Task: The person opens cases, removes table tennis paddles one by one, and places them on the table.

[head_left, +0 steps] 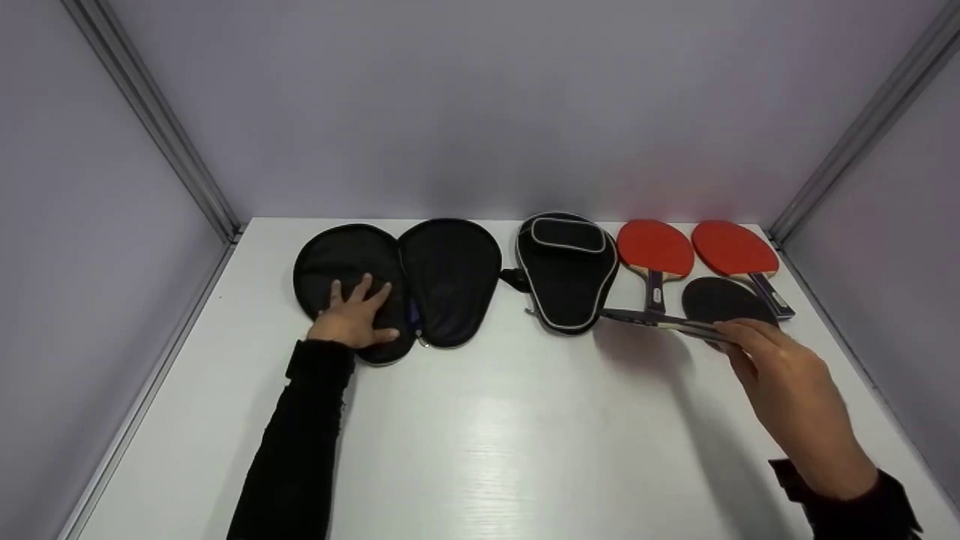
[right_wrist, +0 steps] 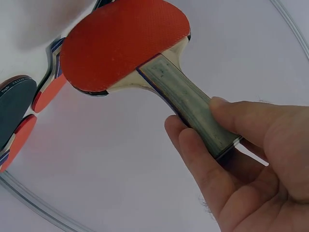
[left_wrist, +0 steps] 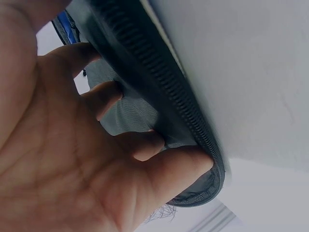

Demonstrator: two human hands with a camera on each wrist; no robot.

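Note:
My left hand [head_left: 347, 321] rests with spread fingers on the left half of an unzipped black paddle case [head_left: 341, 251], which lies unfolded with its other half to the right. In the left wrist view the fingertips touch the fabric beside the zipper edge [left_wrist: 186, 108]. My right hand [head_left: 787, 382] pinches a table tennis paddle [right_wrist: 128, 46] by its handle [right_wrist: 193, 106], between thumb and fingers. Seen almost edge-on in the head view, this paddle is above the table, its blade pointing left. One side of its blade is red.
A closed black case with white piping [head_left: 564, 281] lies right of the unfolded one. Two red-faced paddles [head_left: 655, 246] and a black-faced paddle [head_left: 724, 300] lie at the right of the white table [head_left: 480, 450]. Panels enclose the table's back and sides.

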